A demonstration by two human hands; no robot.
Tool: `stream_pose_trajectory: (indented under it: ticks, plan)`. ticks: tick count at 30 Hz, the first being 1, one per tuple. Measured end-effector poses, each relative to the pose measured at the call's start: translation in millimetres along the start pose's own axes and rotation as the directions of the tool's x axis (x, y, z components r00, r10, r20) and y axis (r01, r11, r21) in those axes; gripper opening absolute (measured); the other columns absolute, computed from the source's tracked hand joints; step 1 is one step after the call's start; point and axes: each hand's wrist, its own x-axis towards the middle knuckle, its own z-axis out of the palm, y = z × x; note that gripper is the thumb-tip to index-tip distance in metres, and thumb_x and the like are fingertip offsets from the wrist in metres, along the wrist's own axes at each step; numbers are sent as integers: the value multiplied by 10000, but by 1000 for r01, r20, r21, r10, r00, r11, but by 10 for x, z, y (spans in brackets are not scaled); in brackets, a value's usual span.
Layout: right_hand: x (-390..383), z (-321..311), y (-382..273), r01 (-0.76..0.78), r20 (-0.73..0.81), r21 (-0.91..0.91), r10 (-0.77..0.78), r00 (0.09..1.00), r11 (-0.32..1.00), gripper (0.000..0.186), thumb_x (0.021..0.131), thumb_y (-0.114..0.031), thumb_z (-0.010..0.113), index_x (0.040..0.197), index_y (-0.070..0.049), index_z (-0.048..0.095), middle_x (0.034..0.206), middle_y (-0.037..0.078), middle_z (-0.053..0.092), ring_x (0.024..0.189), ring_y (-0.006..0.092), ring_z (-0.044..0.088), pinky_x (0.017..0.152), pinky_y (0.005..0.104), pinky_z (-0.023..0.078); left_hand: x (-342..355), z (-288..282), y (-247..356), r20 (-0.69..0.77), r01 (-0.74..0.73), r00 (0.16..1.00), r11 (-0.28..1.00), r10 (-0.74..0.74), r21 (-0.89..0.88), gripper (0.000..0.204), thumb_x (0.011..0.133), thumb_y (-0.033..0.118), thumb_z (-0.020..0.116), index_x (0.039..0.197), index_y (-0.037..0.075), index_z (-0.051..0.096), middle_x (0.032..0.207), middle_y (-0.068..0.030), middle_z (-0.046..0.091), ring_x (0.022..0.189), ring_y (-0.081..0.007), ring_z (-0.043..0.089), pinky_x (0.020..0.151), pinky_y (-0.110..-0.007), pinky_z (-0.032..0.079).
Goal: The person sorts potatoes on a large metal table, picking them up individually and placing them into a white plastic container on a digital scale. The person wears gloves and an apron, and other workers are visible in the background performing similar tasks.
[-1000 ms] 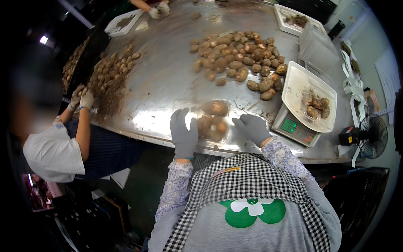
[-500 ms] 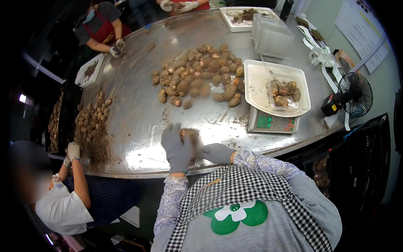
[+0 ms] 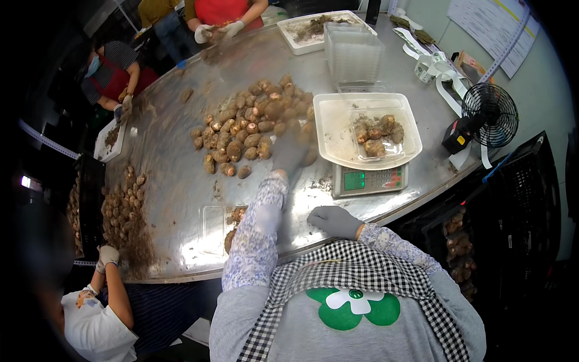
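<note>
My left hand, in a grey glove and smeared by motion, reaches to the near right edge of a heap of brown taro roots. Its fingers cannot be made out. Below my left forearm lies a clear plastic container, partly covered by the sleeve, with a few taro roots at its right side. My right hand, also grey-gloved, rests near the table's front edge with fingers curled together; nothing shows in it. Beyond it stands a digital scale bearing a white tray and a clear container of taro roots.
Stacked clear containers stand behind the scale, near a white tray of scraps. A black fan and label rolls line the right side. Co-workers with gloved hands work at the left and far edges, beside another taro pile.
My left hand has left the taro and container near the table's front and reached forward to the heap. My right hand has drawn away from the container to the right. The view has shifted.
</note>
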Motion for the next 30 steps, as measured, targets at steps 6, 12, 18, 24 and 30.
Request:
stream_pose_trajectory:
  ticks: [6, 12, 18, 24, 30]
  plan:
    - [59, -231, 55, -120, -10, 340, 132, 991, 933, 175, 904, -178, 561, 997, -39, 611, 895, 96, 612, 829, 242, 619, 720, 344, 514, -586, 163, -600, -64, -240, 952, 604, 298, -760, 446, 944, 232, 595, 1303, -6, 480, 1106, -122, 607, 1024, -225, 602, 909, -377, 505]
    - [229, -369, 48, -260, 39, 624, 302, 952, 737, 347, 947, -298, 556, 1084, 10, 638, 904, 70, 665, 765, 125, 634, 705, 266, 523, -1257, 255, -406, 24, 10, 993, 126, 115, -992, 425, 1023, 261, 432, 1348, -11, 398, 1245, -186, 537, 1130, -311, 562, 1012, -472, 462]
    - [214, -542, 24, -281, 9, 574, 337, 942, 769, 359, 988, -304, 497, 1066, 14, 645, 897, 65, 665, 754, 101, 614, 693, 244, 520, -1555, 210, -76, 94, 82, 994, -193, -53, -978, 367, 964, 122, 532, 1288, -30, 448, 1195, -143, 551, 1104, -235, 571, 974, -369, 492]
    - [100, -570, -10, -51, -232, 547, 210, 950, 835, 395, 964, -324, 553, 1170, 11, 595, 994, 93, 667, 837, 148, 638, 756, 278, 524, -1543, 461, -178, -2, 21, 997, 317, -71, -948, 373, 1004, 278, 482, 1268, 17, 521, 1165, -112, 607, 1086, -205, 574, 901, -321, 490]
    - [5, -631, -110, -240, -31, 500, 295, 955, 832, 553, 884, -379, 652, 1238, 32, 544, 1085, 133, 652, 948, 168, 628, 842, 304, 500, -1229, 134, 10, 198, 239, 965, 881, -170, -409, 454, 959, 349, 495, 1276, 27, 545, 1158, -193, 634, 1060, -297, 621, 903, -367, 480]
